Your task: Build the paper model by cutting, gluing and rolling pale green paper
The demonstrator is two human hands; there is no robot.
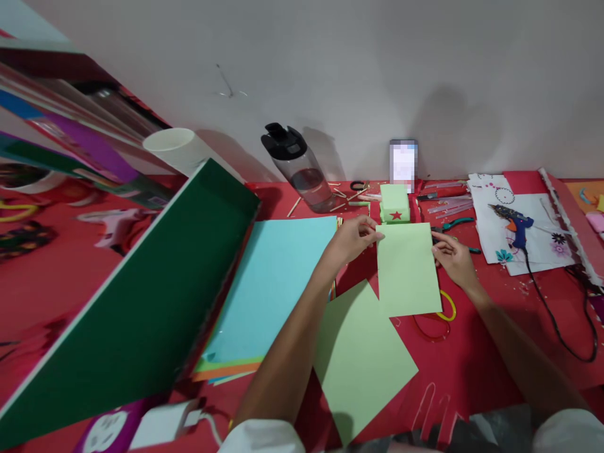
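Observation:
A light green sheet of paper is held up between my two hands above the red table. My left hand pinches its upper left corner, and my right hand grips the upper right edge. Just beyond the sheet's top edge sits a small light green box with a red star on its front. A larger light green sheet lies below, turned at an angle. Scissors with yellow and red handles are partly covered by the held sheet.
A stack of coloured paper lies left, beside a leaning dark green board. Behind stand a water bottle and a phone against the wall. At right, a blue glue gun with a cord rests on white paper.

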